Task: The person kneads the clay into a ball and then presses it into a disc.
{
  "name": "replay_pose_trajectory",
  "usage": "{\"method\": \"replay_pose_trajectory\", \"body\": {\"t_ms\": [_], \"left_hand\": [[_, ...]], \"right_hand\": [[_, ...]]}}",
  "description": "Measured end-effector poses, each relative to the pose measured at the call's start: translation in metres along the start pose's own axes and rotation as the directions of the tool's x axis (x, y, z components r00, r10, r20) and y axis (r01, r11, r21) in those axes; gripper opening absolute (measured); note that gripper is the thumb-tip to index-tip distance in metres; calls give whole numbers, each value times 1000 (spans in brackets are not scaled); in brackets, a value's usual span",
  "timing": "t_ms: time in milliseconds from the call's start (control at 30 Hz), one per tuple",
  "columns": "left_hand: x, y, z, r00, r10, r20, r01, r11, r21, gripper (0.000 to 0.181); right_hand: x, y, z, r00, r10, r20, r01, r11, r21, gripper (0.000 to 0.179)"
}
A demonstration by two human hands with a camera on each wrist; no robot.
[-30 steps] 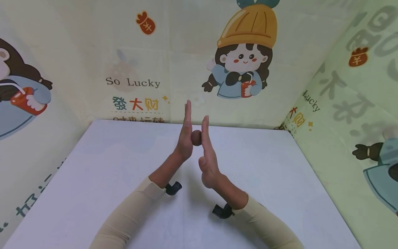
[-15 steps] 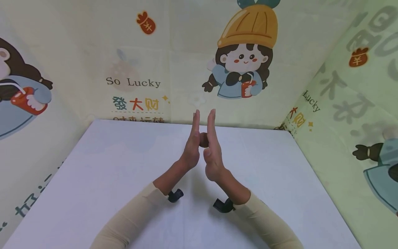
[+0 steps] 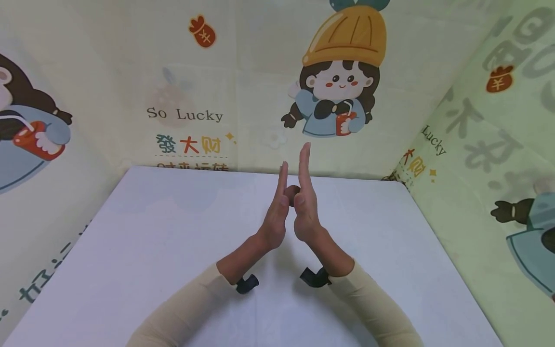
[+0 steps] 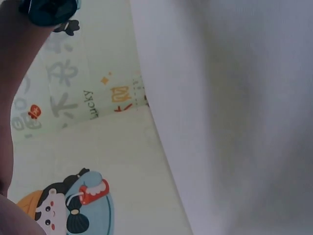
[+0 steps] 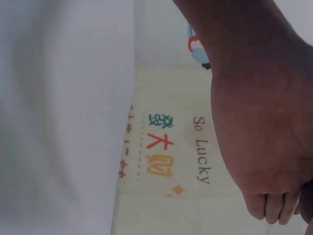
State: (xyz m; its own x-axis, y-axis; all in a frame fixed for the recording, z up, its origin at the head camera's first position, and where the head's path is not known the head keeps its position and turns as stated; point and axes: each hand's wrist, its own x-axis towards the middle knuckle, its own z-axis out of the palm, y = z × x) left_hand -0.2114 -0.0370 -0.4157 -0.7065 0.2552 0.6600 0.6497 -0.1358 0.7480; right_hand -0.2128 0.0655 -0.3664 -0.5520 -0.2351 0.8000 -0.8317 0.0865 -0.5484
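In the head view, a small brown ball (image 3: 293,195) is held between the two upright palms, above the white table. My left hand (image 3: 275,214) presses it from the left with straight fingers. From the right, my right hand (image 3: 307,207) presses with straight fingers, its fingertips higher in the picture than the left ones. The hands partly cover the ball. In the right wrist view, the left hand (image 5: 266,132) looms large, and a dark sliver of the ball (image 5: 307,198) shows at the right edge. No ball can be made out in the left wrist view.
Beneath the hands lies a white tabletop (image 3: 173,231). Cream sheets printed with cartoon figures and lettering (image 3: 184,114) hang behind it and at both sides. Each wrist carries a small black camera, such as the right one (image 3: 315,277).
Both hands and the ball have shifted right. The left hand has slid down in the picture and the right hand up, so the right fingertips now stand higher. The ball stays between them.
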Motion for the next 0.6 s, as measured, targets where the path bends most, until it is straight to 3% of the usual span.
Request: {"method": "replay_pose_trajectory", "body": {"t_ms": [233,600], "left_hand": [[-9,5,8,1000,-10,4,10,999,-36,78],[-12,18,16,1000,17,-26,-17,1000,-26,81]], "right_hand": [[2,7,-5,1000,29,-5,-29,999,46,103],[0,19,-11,996,84,28,-87,987,136,98]]}}
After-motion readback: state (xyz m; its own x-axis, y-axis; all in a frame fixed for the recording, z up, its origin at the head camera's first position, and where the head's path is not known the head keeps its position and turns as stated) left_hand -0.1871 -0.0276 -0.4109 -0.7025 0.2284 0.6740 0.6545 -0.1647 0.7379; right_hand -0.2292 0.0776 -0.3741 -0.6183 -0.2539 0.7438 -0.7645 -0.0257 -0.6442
